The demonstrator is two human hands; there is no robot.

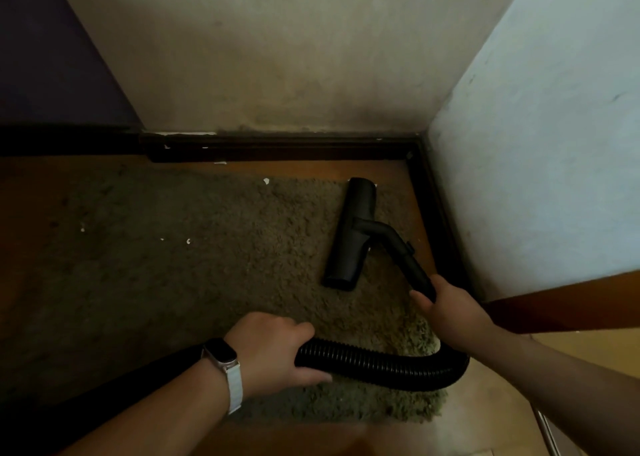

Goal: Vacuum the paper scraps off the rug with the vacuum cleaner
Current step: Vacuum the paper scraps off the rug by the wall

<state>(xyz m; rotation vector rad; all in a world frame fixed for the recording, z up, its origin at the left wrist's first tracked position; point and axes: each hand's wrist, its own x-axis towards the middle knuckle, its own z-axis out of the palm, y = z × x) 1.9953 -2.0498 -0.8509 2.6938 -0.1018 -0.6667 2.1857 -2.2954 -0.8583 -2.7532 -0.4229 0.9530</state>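
A shaggy grey-green rug [214, 275] covers the floor in a room corner. The black floor nozzle [349, 233] of the vacuum cleaner lies on the rug's right part, its long side pointing toward the wall. My right hand [446, 306] grips the black handle tube [401, 247] that rises from the nozzle. My left hand [273, 348], with a watch on the wrist, holds the ribbed black hose [381, 362] near the rug's front edge. Small white paper scraps lie on the rug: one at the far edge [266, 180], one at mid-left [188, 241], one further left [82, 229].
A dark baseboard [277, 147] runs along the beige wall and turns down the right side by a pale blue wall [540, 143]. More white scraps [220, 162] sit by the baseboard. Brown wooden floor [388, 169] borders the rug. A wooden edge [571, 303] juts in at right.
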